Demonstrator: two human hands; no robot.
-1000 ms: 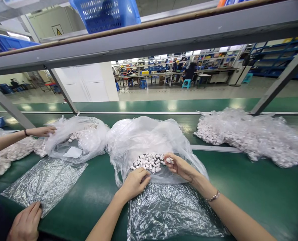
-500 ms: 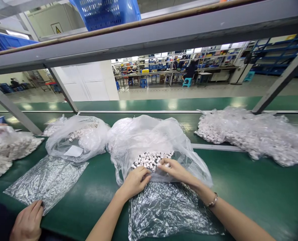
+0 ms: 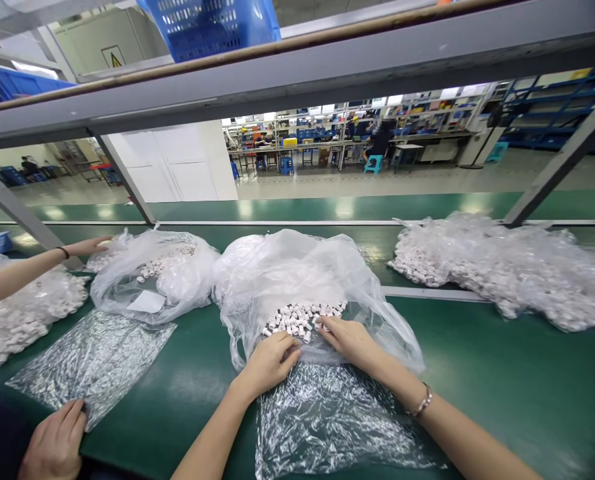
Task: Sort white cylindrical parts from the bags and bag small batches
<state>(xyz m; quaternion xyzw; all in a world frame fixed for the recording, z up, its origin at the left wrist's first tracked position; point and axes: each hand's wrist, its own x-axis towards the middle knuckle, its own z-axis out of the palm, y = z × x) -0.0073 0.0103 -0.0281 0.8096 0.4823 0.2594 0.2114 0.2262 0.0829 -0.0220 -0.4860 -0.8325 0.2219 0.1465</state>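
Note:
A clear plastic bag (image 3: 297, 267) lies open in the middle of the green table, with small white cylindrical parts (image 3: 297, 319) in its mouth. My left hand (image 3: 272, 360) rests at the bag's near edge, fingers curled together; what they grip, if anything, is hidden. At the right side of the parts is my right hand (image 3: 345, 337), its fingertips bent down among them; whether it pinches one cannot be made out. Below both hands a flat, crinkled clear bag (image 3: 337, 427) lies on the table.
At left, a co-worker's hand (image 3: 57, 437) rests by another flat bag (image 3: 97, 360), and an arm (image 3: 32, 270) reaches to an open bag of parts (image 3: 152, 273). Bagged parts (image 3: 502, 267) lie at right. A shelf beam (image 3: 297, 70) crosses above.
My right hand has shifted slightly, and its fingers now point down into the parts. The co-worker's arm at left has reached forward to the bags behind. My left hand has hardly moved.

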